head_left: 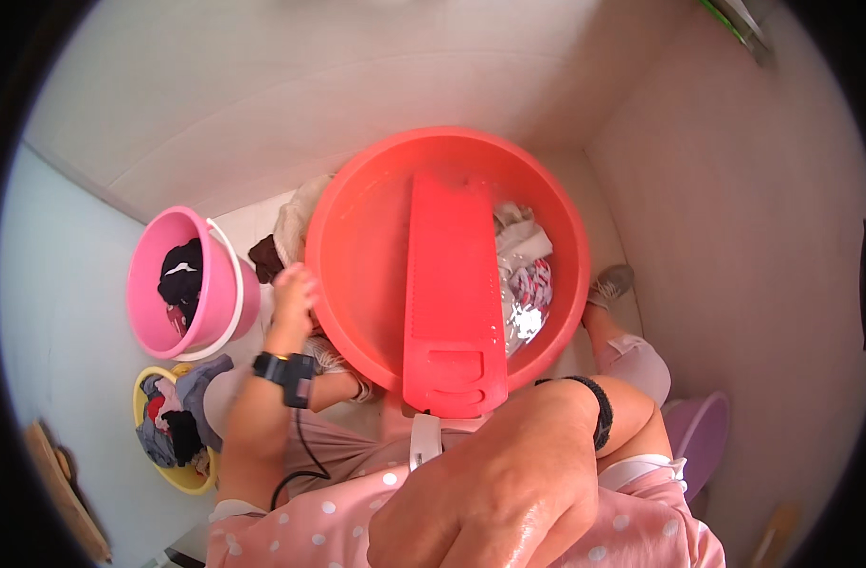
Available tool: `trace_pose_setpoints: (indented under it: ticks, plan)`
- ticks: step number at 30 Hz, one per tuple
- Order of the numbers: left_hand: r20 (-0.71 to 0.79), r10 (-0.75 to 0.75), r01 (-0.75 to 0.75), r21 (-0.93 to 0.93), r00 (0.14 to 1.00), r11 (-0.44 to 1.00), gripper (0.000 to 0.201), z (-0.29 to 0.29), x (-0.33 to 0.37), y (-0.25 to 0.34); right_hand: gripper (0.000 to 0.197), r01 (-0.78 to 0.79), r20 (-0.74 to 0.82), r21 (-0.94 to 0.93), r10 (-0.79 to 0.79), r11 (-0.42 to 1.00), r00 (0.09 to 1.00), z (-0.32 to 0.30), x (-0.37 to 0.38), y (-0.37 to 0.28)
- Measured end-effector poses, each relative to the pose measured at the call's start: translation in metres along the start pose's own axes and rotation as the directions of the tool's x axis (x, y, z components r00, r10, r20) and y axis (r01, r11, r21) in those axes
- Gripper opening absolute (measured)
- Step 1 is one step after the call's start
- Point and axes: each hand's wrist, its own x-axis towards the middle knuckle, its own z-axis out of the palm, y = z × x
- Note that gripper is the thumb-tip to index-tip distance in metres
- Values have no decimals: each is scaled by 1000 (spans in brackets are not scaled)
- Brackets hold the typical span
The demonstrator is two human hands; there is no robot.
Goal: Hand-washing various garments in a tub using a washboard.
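A large red basin (572,227) of water stands before me, between my feet. Across it leans a red plastic washboard (452,275), its slotted end over the near rim. Wet light-coloured and patterned clothes (523,251) lie in the water right of the board. Beside the basin's left rim is my left hand (294,295), smeared by motion, close to a dark brown cloth (266,257) and a beige cloth (299,222). Close to the camera, my wet right hand (509,488) shows its back above my lap; its fingers are hidden.
At left stand a pink bucket (246,293) with dark clothes and a yellow basin (192,481) of mixed clothes. A purple basin (712,435) is by my right leg. Walls (736,218) enclose the far side and right. A black cable (310,454) hangs from my left wrist device.
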Motion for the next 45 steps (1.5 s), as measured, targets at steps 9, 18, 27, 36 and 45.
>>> trace_pose_setpoints:
  ticks: [9,18,27,36,45]
  plan:
    - [31,-148,109,533,989,839,82,140,-8,-151,22,-922,-974,177,-72,344,-214,-39,-322,-59]
    - [3,-92,56,772,996,633,66,159,-1,-173,66,-753,-662,646,-398,125,-635,-37,-585,-45]
    - [-16,-64,47,854,998,518,59,162,6,-173,49,-534,-634,685,-45,-496,-772,-62,-613,-5]
    - [-75,-79,105,867,994,487,57,158,11,-168,29,-789,-757,515,253,-334,-602,-128,-457,-98]
    - [-33,-102,76,884,994,461,56,163,14,-163,33,-948,-949,287,-176,-140,-261,-230,-551,-131]
